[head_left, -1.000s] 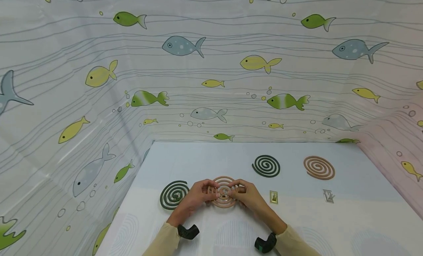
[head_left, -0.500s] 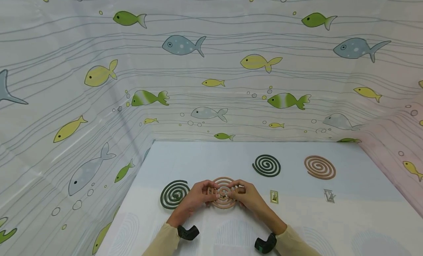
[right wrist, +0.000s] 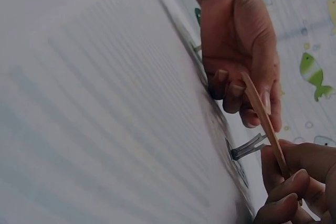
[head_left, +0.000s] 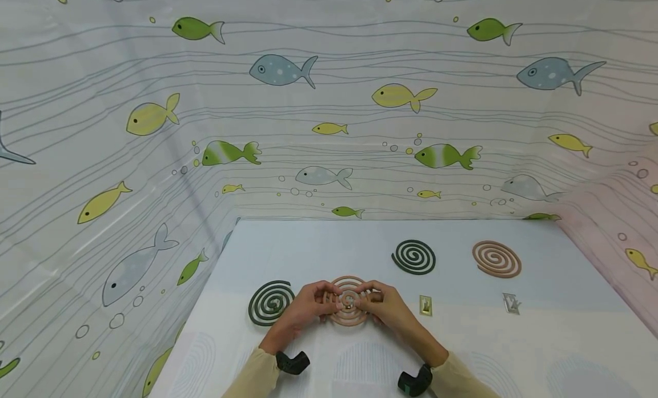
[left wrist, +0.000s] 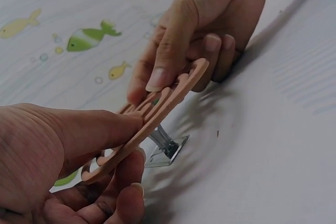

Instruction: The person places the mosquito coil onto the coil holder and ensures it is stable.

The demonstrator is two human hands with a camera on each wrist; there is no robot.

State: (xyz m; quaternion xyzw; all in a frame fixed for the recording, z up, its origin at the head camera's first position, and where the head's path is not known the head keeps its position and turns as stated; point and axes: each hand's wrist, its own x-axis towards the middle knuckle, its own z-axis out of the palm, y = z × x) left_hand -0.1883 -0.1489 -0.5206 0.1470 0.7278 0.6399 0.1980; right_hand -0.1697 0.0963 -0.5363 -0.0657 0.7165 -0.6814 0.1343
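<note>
A brown mosquito coil is pinched at its left side by my left hand and at its right side by my right hand. In the left wrist view the coil is tilted above the table, thumbs on its upper face and fingers beneath. Under it stands a small metal coil stand, base on the table and prongs rising to the coil's middle. From the right wrist view, the forked prongs reach close to the coil; whether they are hooked in, I cannot tell.
A dark green coil lies beside my left hand, with a metal piece at its middle. Farther back lie another green coil and a brown coil. A gold-coloured stand and a silver stand lie to the right.
The brown coil has moved very slightly toward me, both hands keeping their pinch on it. A small shiny bit shows at its middle. The other coils and stands have stayed put.
</note>
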